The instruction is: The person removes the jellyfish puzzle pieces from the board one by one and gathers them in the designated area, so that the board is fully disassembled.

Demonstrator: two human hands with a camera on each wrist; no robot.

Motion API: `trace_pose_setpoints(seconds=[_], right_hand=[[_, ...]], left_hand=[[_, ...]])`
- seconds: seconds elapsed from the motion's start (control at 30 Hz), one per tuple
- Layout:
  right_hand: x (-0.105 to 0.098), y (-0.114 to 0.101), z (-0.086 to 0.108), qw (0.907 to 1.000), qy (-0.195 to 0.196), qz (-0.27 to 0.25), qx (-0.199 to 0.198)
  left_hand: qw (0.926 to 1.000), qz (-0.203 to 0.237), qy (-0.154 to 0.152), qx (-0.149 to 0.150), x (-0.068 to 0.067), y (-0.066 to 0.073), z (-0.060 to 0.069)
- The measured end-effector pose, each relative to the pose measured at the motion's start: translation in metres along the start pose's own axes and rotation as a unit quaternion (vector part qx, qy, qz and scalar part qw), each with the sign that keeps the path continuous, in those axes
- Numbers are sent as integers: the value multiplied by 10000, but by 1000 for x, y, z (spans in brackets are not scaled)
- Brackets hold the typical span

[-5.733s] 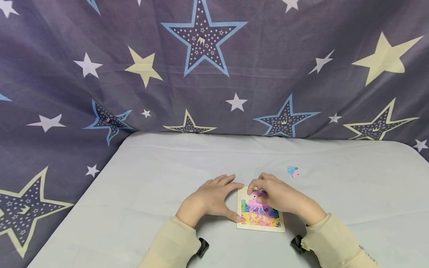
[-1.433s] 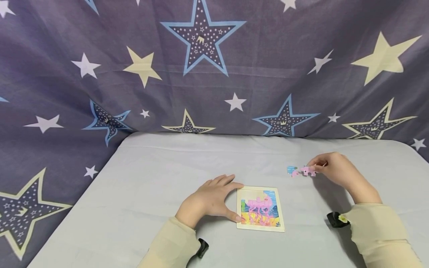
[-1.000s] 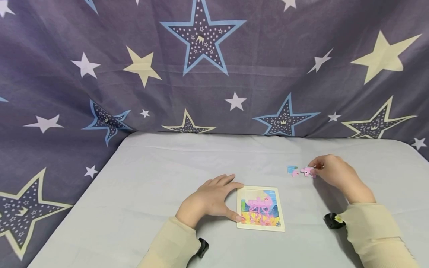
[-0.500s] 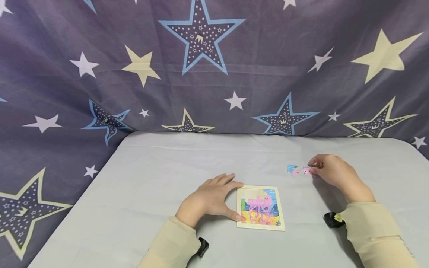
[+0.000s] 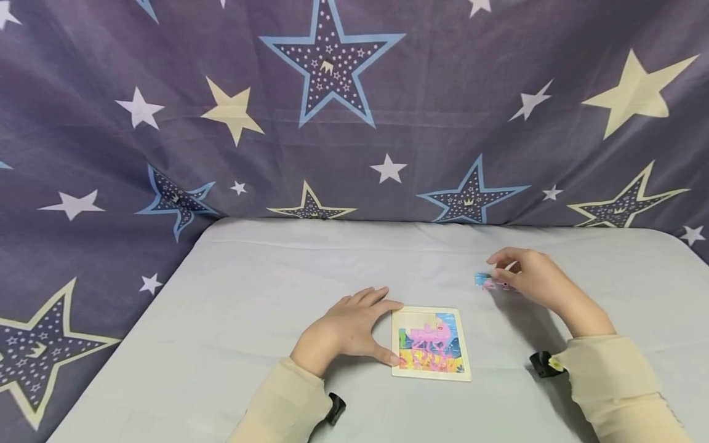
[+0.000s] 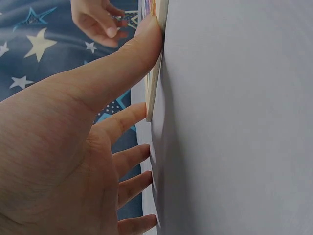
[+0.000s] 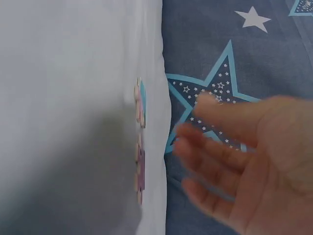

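Observation:
A jigsaw puzzle in a pale wooden frame (image 5: 432, 375) lies flat, with pink shapes over blue and yellow. Its upper left part shows bare pale backing. My left hand (image 5: 349, 332) rests at the frame's left side, fingers spread. In the left wrist view its thumb presses on the frame's edge (image 6: 152, 90) and the index fingertip touches the corner. To the back right lie a blue-and-pink puzzle piece (image 5: 481, 279) and a pink puzzle piece (image 7: 141, 169), partly hidden in the head view. Just above them hovers my right hand (image 5: 526, 274), loosely bent and holding nothing.
A light grey cloth covers the table (image 5: 249, 320). Behind it and on the left hangs a dark curtain (image 5: 432, 123) printed with stars. Both wrists carry black straps (image 5: 335, 409) below beige sleeves.
My right hand went from the puzzle to the back right and put the pink piece beside the blue-and-pink one. Now it has let go and shifted slightly left. My left hand stayed put.

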State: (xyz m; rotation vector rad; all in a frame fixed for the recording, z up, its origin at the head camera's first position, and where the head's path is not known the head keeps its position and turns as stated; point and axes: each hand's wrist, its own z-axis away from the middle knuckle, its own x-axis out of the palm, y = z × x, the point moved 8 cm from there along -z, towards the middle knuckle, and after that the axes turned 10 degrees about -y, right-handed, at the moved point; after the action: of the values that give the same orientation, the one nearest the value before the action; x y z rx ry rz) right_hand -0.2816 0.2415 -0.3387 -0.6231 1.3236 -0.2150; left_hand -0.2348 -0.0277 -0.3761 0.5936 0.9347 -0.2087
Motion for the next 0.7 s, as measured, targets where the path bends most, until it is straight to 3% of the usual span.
trace_pose_setpoints(seconds=[0.17,0.4,0.53,0.7], right_hand=[[4,-15,-2,9978,2,-411,-517],[13,-33,0,9945,-161,-478,-917],[22,-42,2,9910,-493,-439,-1169],[36,-54,5,9795,-1175,-582,-1527]], left_hand=[[10000,-4,20,9,0,0,-1],[10000,-27,43,24,1,-1,-1],[10000,-31,79,47,1,-2,-1],[9999,-46,108,44,2,-3,-2]])
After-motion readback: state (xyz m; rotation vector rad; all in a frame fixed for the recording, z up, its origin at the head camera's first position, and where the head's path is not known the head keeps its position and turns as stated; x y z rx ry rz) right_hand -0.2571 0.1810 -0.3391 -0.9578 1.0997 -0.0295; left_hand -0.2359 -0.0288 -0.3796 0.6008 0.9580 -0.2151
